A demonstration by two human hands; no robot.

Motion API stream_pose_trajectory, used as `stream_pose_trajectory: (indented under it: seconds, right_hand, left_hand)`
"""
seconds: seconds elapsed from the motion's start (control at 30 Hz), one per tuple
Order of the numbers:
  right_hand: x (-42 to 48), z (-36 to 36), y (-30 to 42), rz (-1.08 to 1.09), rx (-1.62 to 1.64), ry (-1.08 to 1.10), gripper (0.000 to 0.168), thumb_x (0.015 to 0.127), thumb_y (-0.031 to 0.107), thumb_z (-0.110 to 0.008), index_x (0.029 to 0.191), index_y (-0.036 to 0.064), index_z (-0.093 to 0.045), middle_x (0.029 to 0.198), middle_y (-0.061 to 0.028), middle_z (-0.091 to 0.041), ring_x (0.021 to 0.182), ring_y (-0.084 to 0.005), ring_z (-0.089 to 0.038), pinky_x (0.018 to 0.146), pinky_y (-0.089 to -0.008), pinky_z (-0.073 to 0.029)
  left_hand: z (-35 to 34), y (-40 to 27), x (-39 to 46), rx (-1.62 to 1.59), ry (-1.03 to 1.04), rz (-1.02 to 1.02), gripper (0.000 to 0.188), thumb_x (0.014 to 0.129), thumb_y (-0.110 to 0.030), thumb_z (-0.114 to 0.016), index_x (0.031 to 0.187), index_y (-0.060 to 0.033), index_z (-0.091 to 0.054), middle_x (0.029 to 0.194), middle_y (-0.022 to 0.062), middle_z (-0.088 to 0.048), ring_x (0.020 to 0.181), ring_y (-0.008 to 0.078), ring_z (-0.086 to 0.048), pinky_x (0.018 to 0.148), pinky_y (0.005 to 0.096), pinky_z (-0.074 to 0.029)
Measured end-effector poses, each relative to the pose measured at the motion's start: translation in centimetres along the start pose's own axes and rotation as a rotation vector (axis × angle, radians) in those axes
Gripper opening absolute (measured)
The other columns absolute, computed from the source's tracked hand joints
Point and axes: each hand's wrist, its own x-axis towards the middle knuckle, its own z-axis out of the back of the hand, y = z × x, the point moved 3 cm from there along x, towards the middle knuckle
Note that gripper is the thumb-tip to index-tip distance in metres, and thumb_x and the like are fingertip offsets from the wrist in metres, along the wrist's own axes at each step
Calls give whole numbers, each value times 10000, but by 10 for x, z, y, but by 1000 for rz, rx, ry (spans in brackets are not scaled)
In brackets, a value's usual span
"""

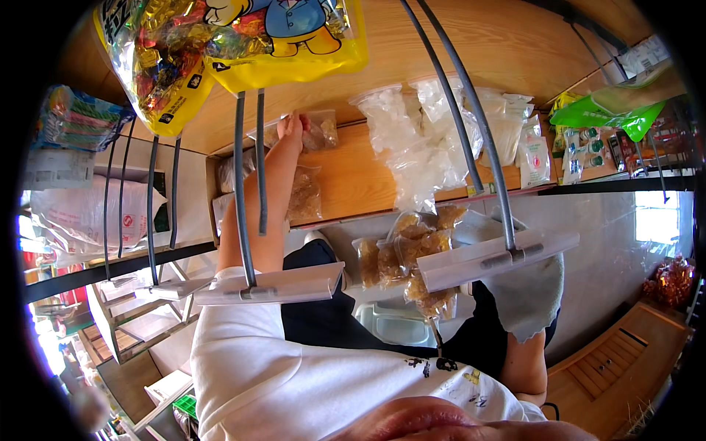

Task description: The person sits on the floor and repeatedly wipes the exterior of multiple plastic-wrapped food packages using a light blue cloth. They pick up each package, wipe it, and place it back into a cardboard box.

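Note:
My left hand (292, 128) is at the back of a wooden shelf (353, 171), its fingers bent over a clear plastic bag (321, 130) with brown lumps inside. Below it, beside my forearm, another bag of brown pieces (304, 193) lies on the shelf. A cluster of clear bags of amber-brown lumps (411, 248) is bunched in front of my body, next to my right arm (524, 364). A grey cloth (524, 297) covers the end of that arm. My right hand is hidden by the cloth, the bags and a label holder, so its grip does not show.
Grey metal display prongs (240, 187) with clear label holders (463, 270) jut toward me. A yellow candy bag (287, 71) hangs above left. Clear bags of white lumps (419, 138) fill the shelf's right side. A pale plastic stool (394, 325) stands below, and a wooden cabinet (618, 353) lower right.

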Motion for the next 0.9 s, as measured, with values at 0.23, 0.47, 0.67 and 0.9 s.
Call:
stream_pose_trajectory:
  seconds: [0.23, 0.47, 0.67, 0.9]
  right_hand:
    - [0, 4, -3, -224, 394, 15, 486, 716, 91, -705, 1139, 44, -469, 1121, -82, -515, 988, -175, -515, 856, -285, -451]
    - [2, -42, 31, 56, -442, 57, 362, 716, 87, -700, 1038, 33, -543, 983, -61, -588, 862, -165, -569, 779, -252, -475]
    - [3, -72, 65, 388, -916, 296, 294, 668, 72, -719, 929, 2, -603, 829, -45, -634, 739, -147, -600, 683, -237, -489]
    - [-6, -42, 52, -123, 70, 369, 420, 865, 139, -421, 1189, -122, -362, 1125, -238, -506, 1025, -317, -532, 898, -410, -444]
  left_hand:
    - [8, 25, 35, 3, 28, -1, 206, 866, -294, -476, 881, -117, -581, 819, 2, -600, 713, 120, -557, 619, 268, -418]
    - [2, 33, -14, -389, -154, -197, 206, 859, -182, -460, 689, -70, -496, 571, 29, -488, 473, 118, -432, 449, 236, -357]
    - [-20, 128, -93, -343, -177, -143, 229, 866, -189, -462, 648, -117, -459, 550, 33, -485, 435, 116, -439, 356, 238, -310]
    - [-78, 234, -285, -227, 83, 262, 238, 833, -269, -517, 687, -82, -530, 526, 17, -493, 441, 105, -471, 382, 251, -360]
